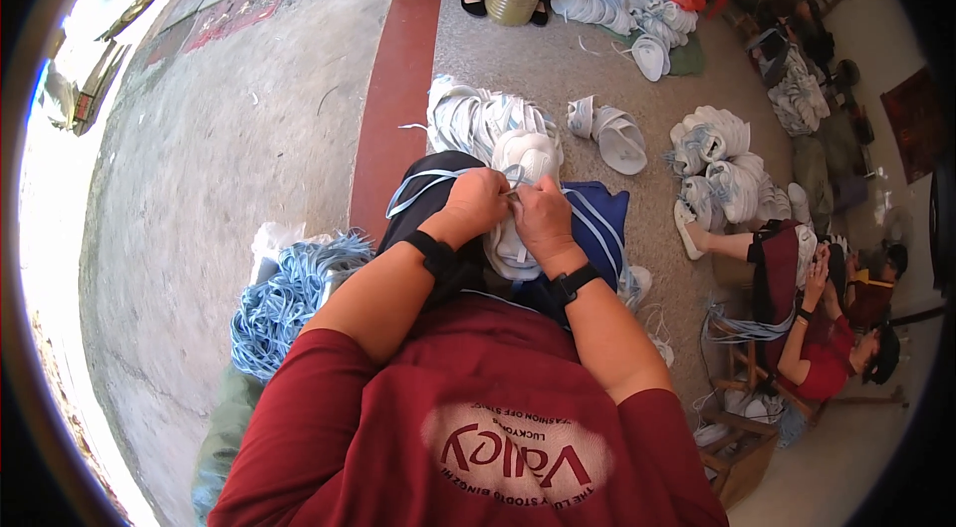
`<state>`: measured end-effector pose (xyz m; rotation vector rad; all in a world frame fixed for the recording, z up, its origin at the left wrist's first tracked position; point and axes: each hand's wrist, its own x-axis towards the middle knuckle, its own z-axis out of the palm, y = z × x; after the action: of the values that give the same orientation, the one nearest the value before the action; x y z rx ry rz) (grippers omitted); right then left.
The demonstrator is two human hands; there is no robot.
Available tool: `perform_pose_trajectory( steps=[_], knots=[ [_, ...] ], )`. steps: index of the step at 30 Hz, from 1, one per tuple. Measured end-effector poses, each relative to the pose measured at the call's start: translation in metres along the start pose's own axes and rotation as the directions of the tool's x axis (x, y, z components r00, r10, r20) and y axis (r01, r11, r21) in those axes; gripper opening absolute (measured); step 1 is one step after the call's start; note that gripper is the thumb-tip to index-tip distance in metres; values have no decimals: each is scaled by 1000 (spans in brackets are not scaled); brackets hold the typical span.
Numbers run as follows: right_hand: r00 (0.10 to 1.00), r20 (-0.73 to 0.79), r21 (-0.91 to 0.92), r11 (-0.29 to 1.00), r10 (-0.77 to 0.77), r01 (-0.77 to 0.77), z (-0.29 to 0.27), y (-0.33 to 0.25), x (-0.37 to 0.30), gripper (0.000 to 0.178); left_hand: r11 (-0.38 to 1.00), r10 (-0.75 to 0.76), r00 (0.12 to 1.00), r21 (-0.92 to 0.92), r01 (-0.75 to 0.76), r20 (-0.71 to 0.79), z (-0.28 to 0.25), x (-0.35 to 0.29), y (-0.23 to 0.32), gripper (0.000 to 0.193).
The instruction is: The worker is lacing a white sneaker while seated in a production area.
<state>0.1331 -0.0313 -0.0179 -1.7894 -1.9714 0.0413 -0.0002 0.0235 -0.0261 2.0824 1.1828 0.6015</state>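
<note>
A white shoe upper point(528, 156) lies across my lap, its toe pointing away from me. My left hand point(478, 200) and my right hand point(544, 216) meet over its lacing area, fingers closed in a pinch. Between them a light blue shoelace point(515, 174) loops up from the upper; the exact spot each hand grips is partly hidden by the fingers. One lace length trails left over my dark trouser leg, and another runs right across a blue cloth point(610, 208) on my lap.
Stacked white uppers point(468, 114) lie just beyond my knees, with a few more uppers point(619, 140) to their right. A heap of blue laces point(289, 303) is at my left. Co-workers sit at the right and far side, near piles of uppers point(732, 163) and a wooden stool point(742, 457).
</note>
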Motion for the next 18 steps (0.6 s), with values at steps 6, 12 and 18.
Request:
perform_pose_trajectory(
  steps=[6,12,18],
  knots=[
    [992,-24,-79,989,-125,123,-3,-2,3,3,998,28,1000,-55,-27,15,3,6,-8,16],
    [991,-66,542,829,-118,135,-77,8,-17,10,992,-7,1000,-125,7,-1,-6,-2,1,16],
    [975,186,981,-74,121,-178,-101,23,-54,22,970,230,973,74,-230,8,3,-3,46,23]
  ],
)
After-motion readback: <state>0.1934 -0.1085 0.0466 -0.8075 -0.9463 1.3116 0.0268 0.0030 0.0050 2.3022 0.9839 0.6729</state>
